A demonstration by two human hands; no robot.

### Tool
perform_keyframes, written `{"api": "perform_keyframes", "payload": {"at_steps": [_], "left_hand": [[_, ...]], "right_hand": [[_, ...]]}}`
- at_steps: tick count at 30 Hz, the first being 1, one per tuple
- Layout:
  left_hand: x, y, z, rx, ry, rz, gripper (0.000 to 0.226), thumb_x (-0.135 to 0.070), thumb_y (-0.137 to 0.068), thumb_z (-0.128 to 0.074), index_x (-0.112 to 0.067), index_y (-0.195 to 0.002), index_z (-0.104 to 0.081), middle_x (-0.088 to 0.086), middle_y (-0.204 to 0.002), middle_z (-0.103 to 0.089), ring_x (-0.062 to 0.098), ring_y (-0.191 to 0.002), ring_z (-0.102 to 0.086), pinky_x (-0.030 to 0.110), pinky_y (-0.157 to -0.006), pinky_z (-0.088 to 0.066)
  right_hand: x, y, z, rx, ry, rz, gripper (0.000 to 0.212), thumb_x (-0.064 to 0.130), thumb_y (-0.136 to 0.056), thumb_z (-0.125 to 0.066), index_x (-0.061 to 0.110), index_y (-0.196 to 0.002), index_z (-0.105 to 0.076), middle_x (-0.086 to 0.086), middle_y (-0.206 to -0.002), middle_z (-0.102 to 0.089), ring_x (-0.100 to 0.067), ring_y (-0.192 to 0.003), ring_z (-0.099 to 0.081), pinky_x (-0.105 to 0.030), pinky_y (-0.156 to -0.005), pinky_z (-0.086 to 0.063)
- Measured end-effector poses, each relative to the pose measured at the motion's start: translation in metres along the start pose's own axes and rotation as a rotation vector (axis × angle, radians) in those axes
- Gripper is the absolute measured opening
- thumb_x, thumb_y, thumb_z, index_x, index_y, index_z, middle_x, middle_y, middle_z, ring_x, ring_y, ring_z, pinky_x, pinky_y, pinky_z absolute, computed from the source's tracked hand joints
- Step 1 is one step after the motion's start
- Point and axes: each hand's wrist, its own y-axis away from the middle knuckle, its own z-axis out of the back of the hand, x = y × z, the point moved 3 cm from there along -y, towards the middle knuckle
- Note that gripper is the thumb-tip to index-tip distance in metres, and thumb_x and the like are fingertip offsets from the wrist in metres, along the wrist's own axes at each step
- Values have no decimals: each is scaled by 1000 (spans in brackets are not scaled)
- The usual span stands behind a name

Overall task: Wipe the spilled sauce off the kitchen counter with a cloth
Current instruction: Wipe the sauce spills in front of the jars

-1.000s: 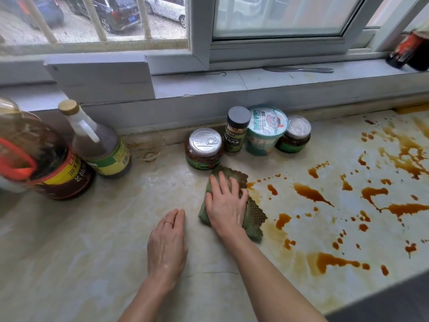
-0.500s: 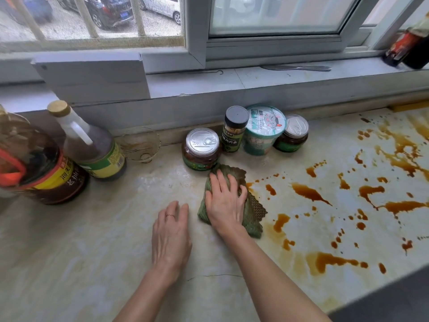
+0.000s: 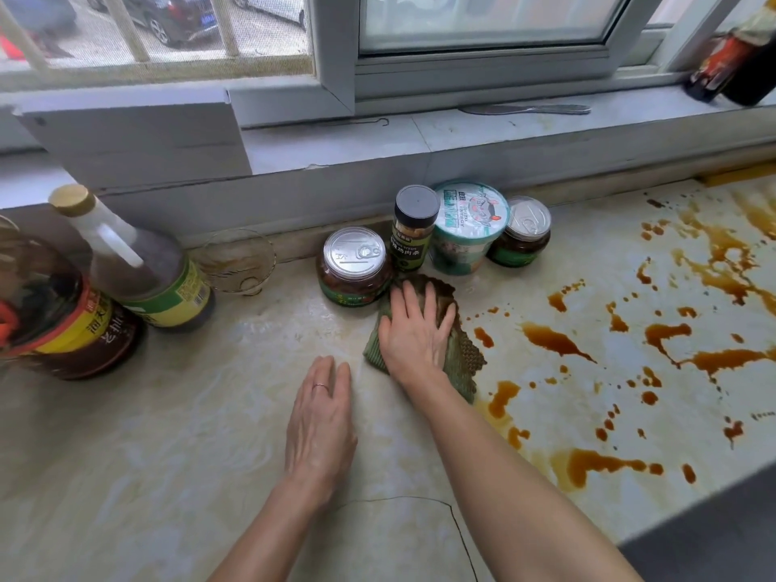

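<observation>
Daylight pours through the window [image 3: 483, 18] ahead of me: white frame, sliding pane on the right, bars [image 3: 126, 31] and parked cars [image 3: 176, 14] outside on the left. The grey stone sill [image 3: 336, 149] runs below it. The pale marbled counter [image 3: 168, 455] stretches under me, with a crack [image 3: 457, 527] near the front edge.

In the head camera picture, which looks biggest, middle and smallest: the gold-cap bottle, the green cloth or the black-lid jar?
Biggest: the gold-cap bottle.
Middle: the green cloth, though the right hand covers part of it.
Smallest: the black-lid jar.
</observation>
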Motion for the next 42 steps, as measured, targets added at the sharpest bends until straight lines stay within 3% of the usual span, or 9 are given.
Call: {"api": "perform_keyframes", "payload": {"at_steps": [5, 8, 14, 19, 24, 30, 34, 38, 42], "left_hand": [[0, 1, 3, 22, 0, -7, 69, 11, -71, -56, -3, -137, -40, 22, -143, -38, 35, -134, -37, 36, -103, -38], [-2, 2, 2, 20, -10, -3, 67, 11, -76, -50, -2, -141, -34, 22, -146, -32, 34, -138, -29, 36, -108, -32], [-5, 2, -1, 14, -27, 31, 64, 13, -70, -56, 1, -132, -45, 25, -139, -43, 38, -132, -38, 42, -102, -42], [-4, 0, -3, 21, -42, 7, 63, 10, -70, -61, 3, -131, -46, 27, -136, -45, 41, -128, -43, 45, -101, -41], [-6, 3, -3, 17, -52, 12, 65, 13, -68, -57, 4, -132, -44, 28, -136, -44, 41, -130, -40, 44, -103, -39], [-7, 2, -3, 13, -44, 11, 64, 11, -72, -54, 3, -134, -41, 27, -140, -39, 40, -133, -34, 44, -107, -36], [-9, 4, -1, 19, -18, -2, 65, 8, -77, -49, 0, -139, -34, 25, -146, -30, 36, -138, -25, 40, -112, -28], [-8, 5, 0, 16, 2, -1, 66, 8, -80, -43, -1, -143, -27, 23, -151, -22, 34, -142, -15, 39, -115, -20], [-9, 5, -3, 3, 13, 4, 66, 9, -77, -45, 1, -140, -31, 25, -148, -25, 36, -140, -18, 40, -114, -24]], "right_hand": [[-44, 12, 2, -104, 35, -113, 59, 42, -91, -28, 19, -139, -52, -6, -145, -50, -34, -137, -38, -61, -111, -21], [-57, 23, 5, -145, -11, -132, 53, 32, -92, -33, 11, -136, -55, -12, -142, -52, -36, -133, -43, -58, -108, -33], [-43, 54, -2, -120, -71, 201, 45, 11, -92, -41, 15, -135, -55, -7, -145, -50, -31, -135, -44, -50, -108, -35], [-83, 54, 8, -213, -116, 74, 44, 7, -90, -40, 13, -128, -63, -12, -139, -56, -36, -129, -50, -54, -102, -44], [-67, 69, 10, -215, -213, 46, 45, 0, -87, -49, 14, -128, -63, -13, -144, -50, -36, -133, -46, -48, -109, -34], [-56, 120, 8, -159, -188, 355, 51, 1, -84, -58, 21, -131, -61, -2, -142, -54, -26, -135, -45, -46, -107, -32], [-96, 110, 17, -160, -181, 218, 47, -3, -88, -59, 19, -129, -64, -6, -140, -56, -31, -133, -47, -56, -106, -39], [-99, 107, 22, -169, -168, 90, 42, 8, -94, -47, 20, -131, -62, -6, -142, -54, -32, -135, -44, -56, -106, -40], [-71, 142, 16, -179, -140, 195, 47, 9, -91, -45, 24, -133, -60, -3, -142, -54, -30, -136, -44, -51, -113, -31]]}}
